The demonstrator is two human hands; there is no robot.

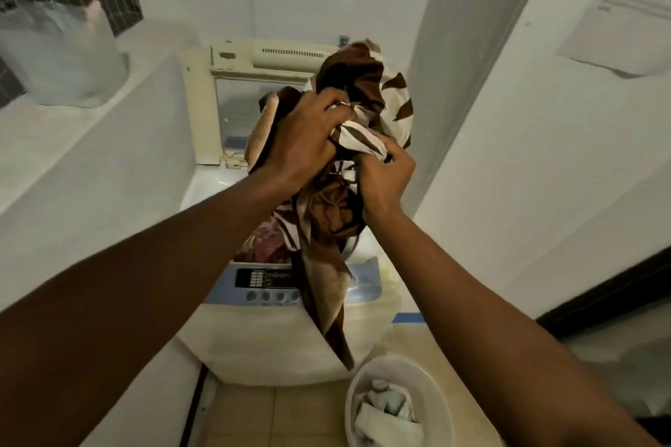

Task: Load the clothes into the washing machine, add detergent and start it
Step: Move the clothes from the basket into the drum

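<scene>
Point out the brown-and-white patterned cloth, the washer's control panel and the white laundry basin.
Brown-and-white patterned cloth (366, 83), head view, upper bunched fold.
Control panel (265, 279), head view, dark display.
White laundry basin (441, 396), head view, right rim.

Clear plastic bag (63, 54) on left ledge (32, 131); paper sheet (624, 7) on right wall.
</scene>
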